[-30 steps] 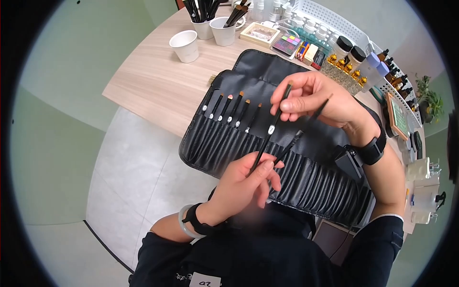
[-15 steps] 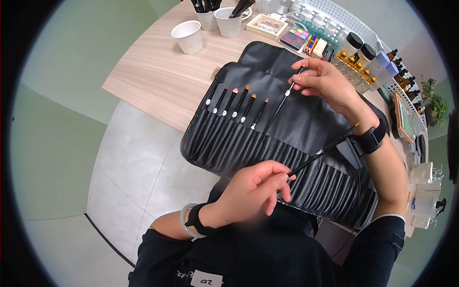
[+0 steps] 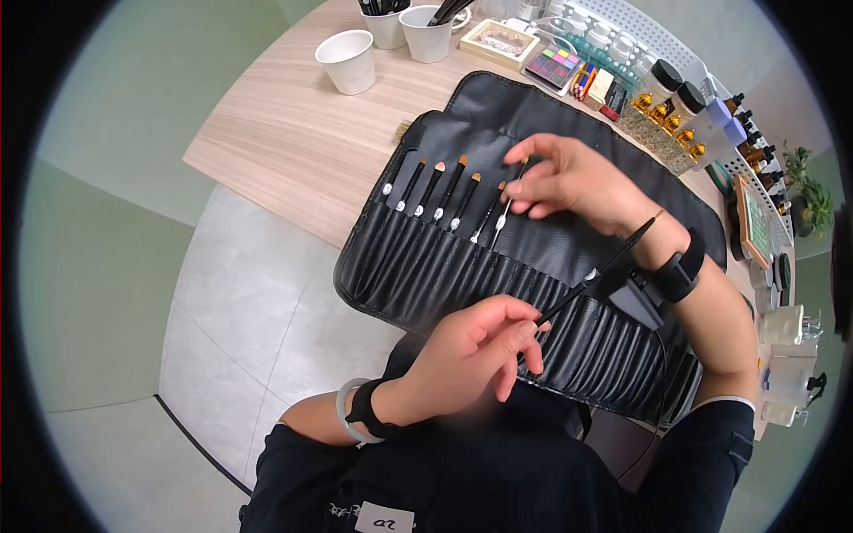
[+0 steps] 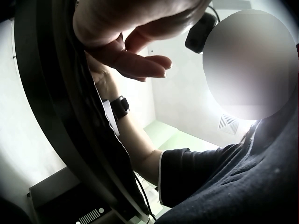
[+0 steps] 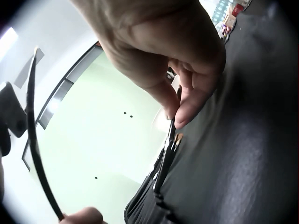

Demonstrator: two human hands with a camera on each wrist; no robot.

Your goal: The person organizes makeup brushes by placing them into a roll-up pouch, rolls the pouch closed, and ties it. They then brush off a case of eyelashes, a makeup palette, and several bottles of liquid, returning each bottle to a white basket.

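Note:
A black brush roll (image 3: 426, 275) lies unrolled, several brushes standing in its left-hand slots. The right hand (image 3: 577, 188) pinches the upper end of a brush (image 3: 504, 218) whose lower part is down in a slot beside them; in the right wrist view, thumb and fingertip of the right hand (image 5: 163, 56) close on that brush (image 5: 163, 163). Over the roll's near edge, the left hand (image 3: 471, 355) holds a thin black brush (image 3: 613, 259) between thumb and finger, tip up and right. The left wrist view shows the left hand (image 4: 135, 37) from below.
Beyond the roll stand white paper cups (image 3: 348, 64), one without brushes, a wooden-framed box (image 3: 499, 44), a colour palette (image 3: 553, 69) and gold-topped bottles (image 3: 662, 120). White baskets with bottles line the back right, near a potted plant (image 3: 804, 191). Bare tabletop (image 3: 267, 133) shows at left.
The right hand took one of two brushes from the left hand's area to the roll, then moved lower and left as that brush sank into a slot. The left hand keeps the other.

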